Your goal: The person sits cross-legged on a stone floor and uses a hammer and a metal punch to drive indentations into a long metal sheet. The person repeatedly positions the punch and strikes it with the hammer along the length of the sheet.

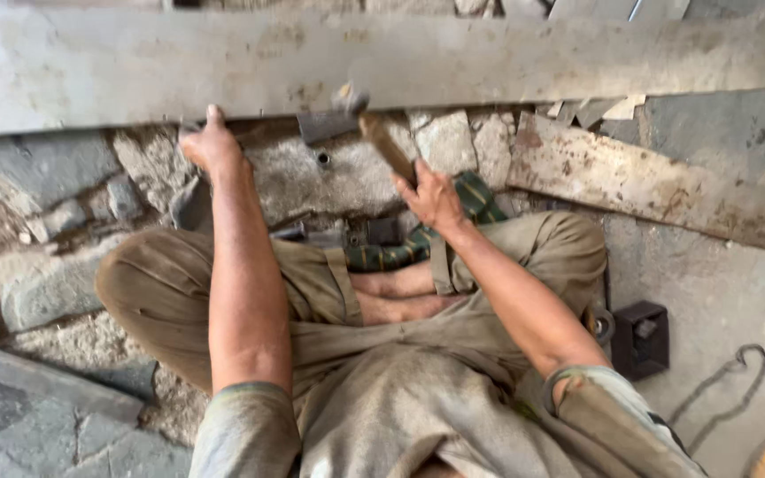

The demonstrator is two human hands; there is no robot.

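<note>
A long grey metal strip [135, 66] lies across the top of the head view, over a rough stone floor. My left hand [210, 142] presses on its near edge, fingers curled against it. My right hand [431, 196] grips the wooden handle of a hammer [360, 119]. The hammer's head is blurred and sits at the strip's lower edge, just above a dark metal block [325, 127]. I sit cross-legged in brown clothes, knees spread below both arms.
A rusty metal strip [657, 186] slants at the right. A small black block [641, 338] and a bent wire hook [737, 376] lie on the concrete at lower right. A green striped cloth [400, 248] sits by my feet. Small metal offcuts [595, 111] lie near the strips.
</note>
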